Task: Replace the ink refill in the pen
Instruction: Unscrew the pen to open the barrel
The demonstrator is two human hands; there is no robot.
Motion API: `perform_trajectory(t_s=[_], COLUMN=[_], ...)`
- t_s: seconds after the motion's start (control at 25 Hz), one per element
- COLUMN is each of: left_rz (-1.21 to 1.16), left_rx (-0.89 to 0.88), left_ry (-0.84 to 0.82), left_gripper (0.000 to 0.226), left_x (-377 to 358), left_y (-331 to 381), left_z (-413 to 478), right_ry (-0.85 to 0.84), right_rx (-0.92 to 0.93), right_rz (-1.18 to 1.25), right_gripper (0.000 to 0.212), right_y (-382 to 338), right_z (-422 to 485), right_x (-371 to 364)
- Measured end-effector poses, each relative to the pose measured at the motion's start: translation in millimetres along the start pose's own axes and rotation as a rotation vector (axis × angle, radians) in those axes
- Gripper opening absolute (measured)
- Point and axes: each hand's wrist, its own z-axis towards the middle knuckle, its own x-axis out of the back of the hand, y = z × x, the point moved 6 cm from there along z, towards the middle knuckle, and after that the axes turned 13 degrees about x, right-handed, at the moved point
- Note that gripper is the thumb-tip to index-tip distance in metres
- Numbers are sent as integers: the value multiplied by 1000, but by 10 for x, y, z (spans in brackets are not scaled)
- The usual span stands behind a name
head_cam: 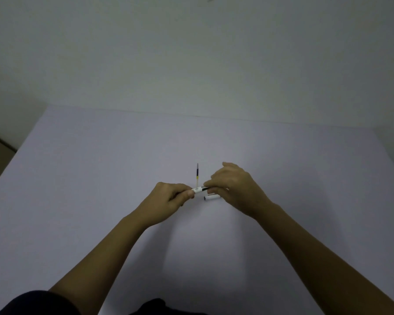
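Head view, hands (205, 192) hiding most of pen (197, 190)

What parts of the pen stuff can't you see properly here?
- Pen, head view: both ends hidden inside the left hand and right hand.
- Small piece on the table: partly under the right hand, too small to identify.
- Refill: near end behind the pen.

Refill (197, 175) on table (100, 167), behind pen (198, 190).
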Motion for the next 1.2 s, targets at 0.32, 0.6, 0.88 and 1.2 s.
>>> perform_trajectory(t_s=[0.32,0.6,0.88,1.2], left_rz=[301,331,336,347], left_rx=[-165,-125,-121,-141], left_ry=[81,107,89,112], left_gripper=[39,36,34,32], left_x=[44,39,12,65], left_y=[217,234,255,268], left_z=[-126,-188,-260,-297], right_ry=[-161,-104,-17,-101], right_rx=[-329,-428,-218,-385], right_rz=[336,473,380,377], right_gripper=[22,21,9,23], right_y=[53,29,-88,-32], right_z=[-73,-134,-71,-133], right_x=[-113,-51,92,83])
